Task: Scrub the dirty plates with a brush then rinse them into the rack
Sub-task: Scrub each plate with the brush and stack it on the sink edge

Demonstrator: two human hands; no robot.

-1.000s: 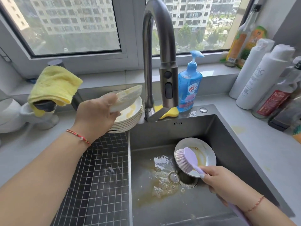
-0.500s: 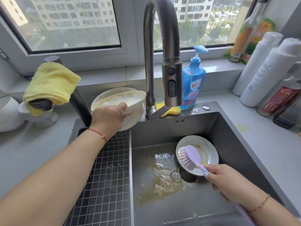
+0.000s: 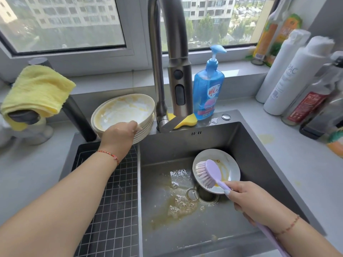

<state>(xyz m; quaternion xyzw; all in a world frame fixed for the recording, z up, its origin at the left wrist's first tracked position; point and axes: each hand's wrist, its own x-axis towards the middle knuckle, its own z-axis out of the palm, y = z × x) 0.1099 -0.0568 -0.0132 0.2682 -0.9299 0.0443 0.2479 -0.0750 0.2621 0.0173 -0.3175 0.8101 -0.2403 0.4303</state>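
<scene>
A stack of cream plates (image 3: 143,133) stands at the sink's back left corner, above the black grid rack (image 3: 115,201). The top plate (image 3: 126,110) is smeared with white foam and yellow residue. My left hand (image 3: 118,138) grips its near rim. In the sink basin (image 3: 185,234) a white plate (image 3: 230,165) with yellow smears leans beside the drain (image 3: 206,196). My right hand (image 3: 254,201) holds the handle of a purple brush (image 3: 210,172), with the bristles over that plate's left edge.
The tall faucet (image 3: 178,80) hangs over the basin's back, no water running. Behind it are a blue soap bottle (image 3: 208,93) and a yellow sponge (image 3: 185,123). A yellow cloth (image 3: 37,93) lies draped at left. Several bottles (image 3: 297,76) crowd the right counter. Yellow foamy residue lies on the basin floor.
My left hand has lowered the foamy plate from a tilted hold onto the stack and keeps hold of its rim. The right hand and brush have hardly moved.
</scene>
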